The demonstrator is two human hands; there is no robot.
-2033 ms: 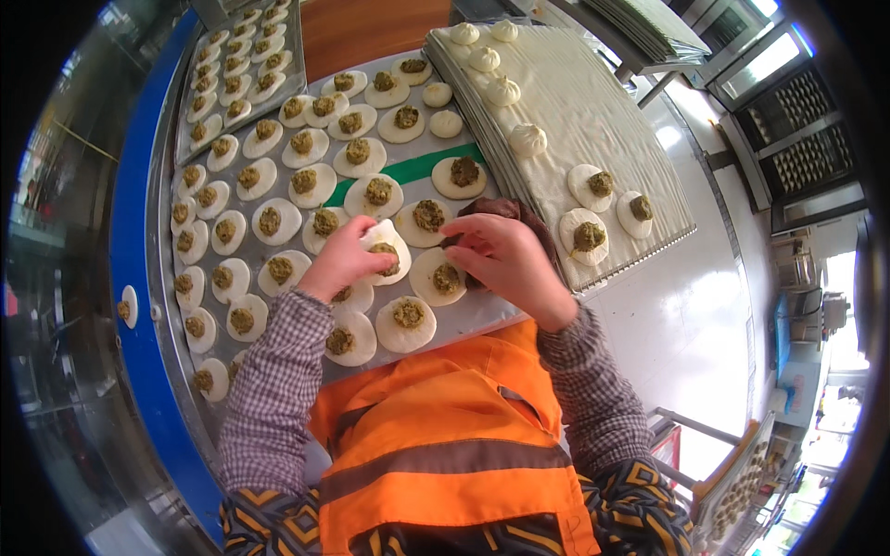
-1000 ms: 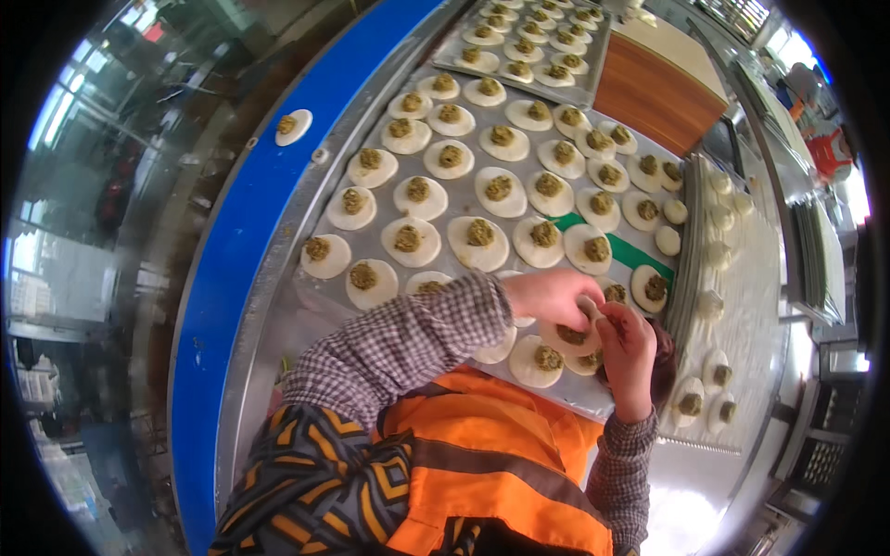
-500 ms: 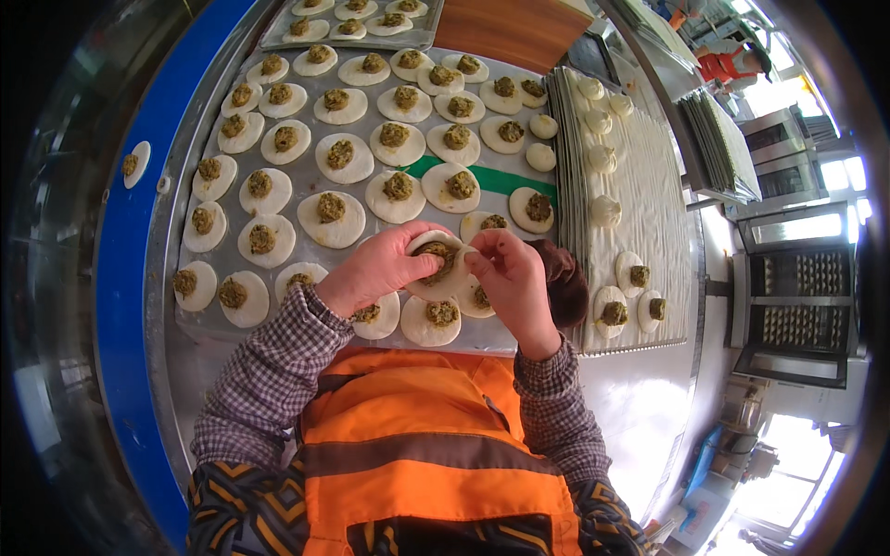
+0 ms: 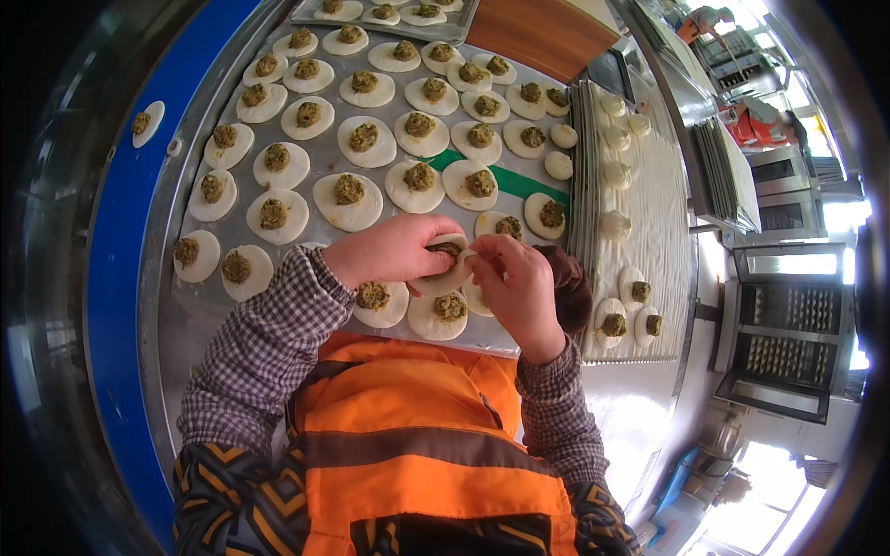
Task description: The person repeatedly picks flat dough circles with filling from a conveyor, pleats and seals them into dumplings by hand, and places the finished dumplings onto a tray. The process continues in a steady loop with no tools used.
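Over the near edge of a metal tray [image 4: 190, 296], a round of dough topped with green-brown filling [image 4: 446, 262] is held between both hands, which are brought close together. The left hand [image 4: 394, 250] is curled under and around the left side of the dough round, its fingers closed on the rim, while the right hand [image 4: 519, 287] is pressed against the right side, its fingertips [image 4: 475, 264] pinching the edge of the dough. The dough round is thus lifted just above the tray, between the two hands, with the filling seen in its hollow. Just below the hands, two more filled rounds [image 4: 438, 312] are laid flat on the tray, and another is partly covered by the right hand. Beyond the hands, the tray is covered with rows of flat filled dough circles [image 4: 349, 196], set near one another but mostly apart, and a green strip [image 4: 519, 183] is seen among them. To the right of the tray, a cloth-covered board [image 4: 663, 204] is placed, on which a few closed dough pieces [image 4: 616, 223] and some filled ones [image 4: 614, 324] are set. A blue band [image 4: 120, 269] is curved along the left of the tray, and one filled round [image 4: 144, 122] is left on it. Checked sleeves and an orange vest [image 4: 417, 445] are seen at the lower edge. Metal racks [image 4: 779, 352] are seen at the far right.
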